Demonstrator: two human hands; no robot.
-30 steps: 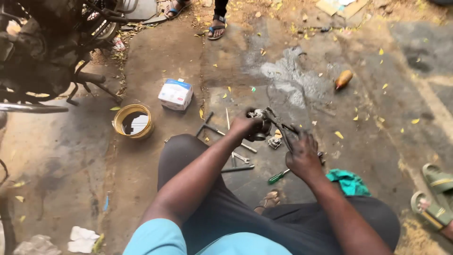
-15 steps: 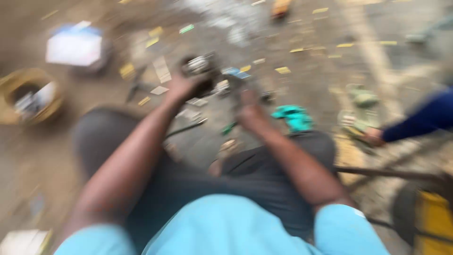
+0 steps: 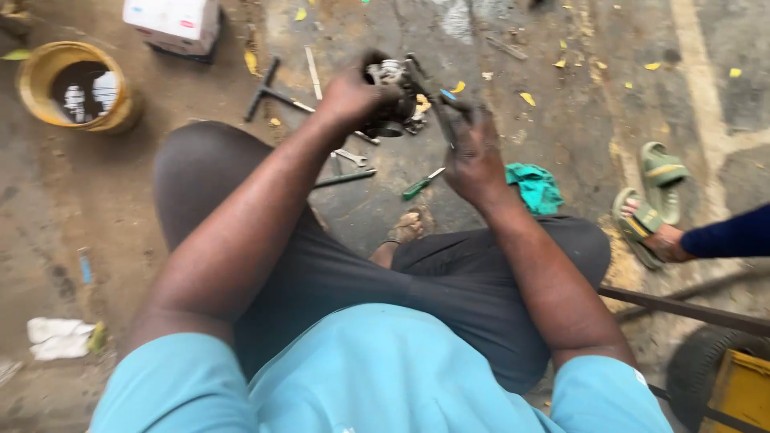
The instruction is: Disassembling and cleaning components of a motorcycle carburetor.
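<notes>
Both hands work in front of my knees, above the concrete floor [image 3: 561,144]. Left hand [image 3: 353,96] is clenched around a small metal engine part [image 3: 391,100], holding it clear of the ground. Right hand [image 3: 473,152] grips a thin dark tool [image 3: 439,112] whose tip meets the part. A white box [image 3: 172,22] lies at upper left, with a yellow bucket [image 3: 44,68] near it. A teal rag [image 3: 533,186] lies just beside my right wrist. A T-handle wrench [image 3: 269,88] lies left of the part. A green-handled screwdriver [image 3: 421,184] and a spanner [image 3: 350,156] lie beneath my hands.
</notes>
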